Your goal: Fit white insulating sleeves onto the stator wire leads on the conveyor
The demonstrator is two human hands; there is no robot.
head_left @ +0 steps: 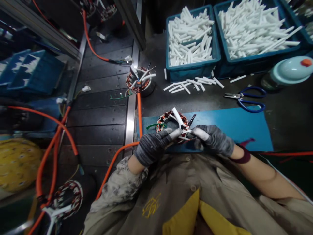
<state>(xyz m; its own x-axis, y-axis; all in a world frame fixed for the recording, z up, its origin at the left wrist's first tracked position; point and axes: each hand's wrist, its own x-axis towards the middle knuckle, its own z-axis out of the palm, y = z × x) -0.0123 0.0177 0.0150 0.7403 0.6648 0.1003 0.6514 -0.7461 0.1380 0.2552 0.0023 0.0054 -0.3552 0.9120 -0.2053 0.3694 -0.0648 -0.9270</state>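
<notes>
A motor stator (162,121), a ring of copper windings bound with white lacing, lies on the blue mat (239,130) in front of me. White sleeving tubes (178,117), a black lead (192,119) and a green lead (152,126) stick out of it. My left hand (155,145), in a grey glove with white fingertips, pinches at the stator's near right side. My right hand (212,138), gloved alike, pinches a thin white sleeve (187,131) there from the right. The fingertips nearly meet, and hide the wire ends between them.
Blue bins (193,68) of cut white tubes stand behind, with loose tubes (195,84) before them. Blue-handled snips (246,96) and a lidded bottle (287,73) sit at right. Leftward are a slatted conveyor (102,112), another stator (133,81) and orange cables (52,156).
</notes>
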